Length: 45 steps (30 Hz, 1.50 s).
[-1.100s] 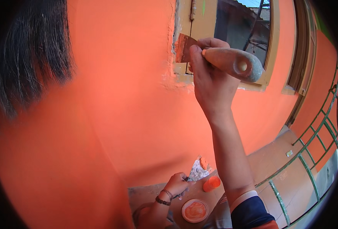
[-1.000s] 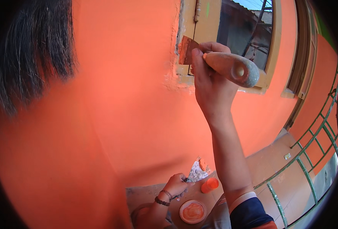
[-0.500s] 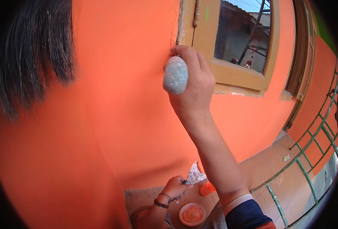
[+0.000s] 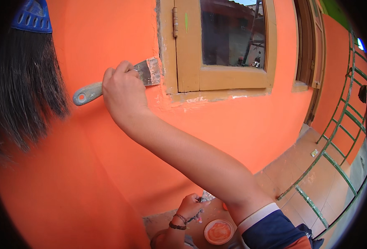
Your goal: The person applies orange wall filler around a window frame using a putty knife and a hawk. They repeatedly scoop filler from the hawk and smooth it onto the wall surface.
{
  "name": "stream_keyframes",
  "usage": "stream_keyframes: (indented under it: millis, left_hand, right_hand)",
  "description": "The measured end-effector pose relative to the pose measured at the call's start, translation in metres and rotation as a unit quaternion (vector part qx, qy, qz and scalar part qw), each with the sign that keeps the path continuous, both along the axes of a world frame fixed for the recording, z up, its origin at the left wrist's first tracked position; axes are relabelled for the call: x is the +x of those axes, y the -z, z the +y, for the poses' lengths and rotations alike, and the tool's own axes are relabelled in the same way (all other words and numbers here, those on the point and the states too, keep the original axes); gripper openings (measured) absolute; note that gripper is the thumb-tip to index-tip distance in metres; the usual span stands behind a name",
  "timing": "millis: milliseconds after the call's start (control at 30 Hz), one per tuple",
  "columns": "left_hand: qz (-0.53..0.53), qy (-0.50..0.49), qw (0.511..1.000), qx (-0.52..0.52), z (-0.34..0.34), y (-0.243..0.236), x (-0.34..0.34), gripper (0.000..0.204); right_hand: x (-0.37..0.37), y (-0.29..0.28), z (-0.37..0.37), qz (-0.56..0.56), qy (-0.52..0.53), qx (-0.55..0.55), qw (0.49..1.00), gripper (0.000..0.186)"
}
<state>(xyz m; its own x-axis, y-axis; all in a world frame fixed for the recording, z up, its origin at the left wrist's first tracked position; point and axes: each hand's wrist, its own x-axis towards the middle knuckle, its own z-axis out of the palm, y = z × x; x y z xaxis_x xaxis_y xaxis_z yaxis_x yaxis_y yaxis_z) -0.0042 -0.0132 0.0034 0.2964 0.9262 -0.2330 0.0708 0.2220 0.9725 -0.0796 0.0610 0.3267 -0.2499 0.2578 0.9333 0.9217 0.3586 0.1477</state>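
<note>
My right hand (image 4: 125, 89) is closed round the grey handle of a putty knife (image 4: 147, 71). Its wide blade, smeared with filler, lies against the orange wall (image 4: 100, 37) right beside the left edge of the tan window frame (image 4: 189, 62). Low down, my left hand (image 4: 189, 208), with bracelets on its wrist, grips a second scraper (image 4: 207, 196) coated in pale filler; my right forearm hides part of its blade. Below and to the right of that hand sits a round lid (image 4: 218, 231) with orange paint on it. Only a sliver of an orange container (image 4: 225, 206) shows behind my forearm.
A broom (image 4: 25, 79) with black bristles and a blue head hangs at upper left, near the knife handle. A green metal ladder (image 4: 335, 124) stands on the right over the tiled floor (image 4: 291, 174). Past the window is a brown door frame (image 4: 306, 50).
My right hand has swung left and turned the putty knife, so its blade now shows flat beside the frame. The view has shifted right. My left hand still grips its scraper.
</note>
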Motion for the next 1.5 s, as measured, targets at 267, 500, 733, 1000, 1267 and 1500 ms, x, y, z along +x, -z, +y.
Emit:
stream_keyframes:
  millis: [267,500,733,1000,1267,1500]
  left_hand:
    - [-0.015,-0.001,0.997,0.076,0.003,-0.002,0.002,0.026]
    - [-0.009,0.01,1.0,0.015,0.005,0.005,-0.001,0.028]
    - [0.008,0.007,1.0,0.012,0.006,0.006,-0.001,0.03]
    - [0.025,0.001,1.0,0.004,0.007,0.003,-0.005,0.031]
    - [0.028,-0.006,1.0,-0.001,0.009,0.006,-0.006,0.03]
    - [0.017,-0.005,1.0,0.007,0.008,0.004,-0.006,0.03]
  right_hand:
    - [-0.007,0.007,-0.029,-0.168,0.04,-0.003,0.985,0.026]
    - [0.044,0.008,-0.035,-0.031,-0.051,-0.062,0.996,0.026]
    - [0.048,-0.033,-0.022,-0.059,-0.009,-0.045,0.997,0.028]
    - [0.033,-0.037,-0.019,-0.107,0.069,-0.024,0.992,0.028]
    - [0.023,-0.034,-0.01,-0.114,0.102,-0.006,0.988,0.029]
    - [-0.003,-0.044,0.012,-0.104,0.078,-0.051,0.99,0.03]
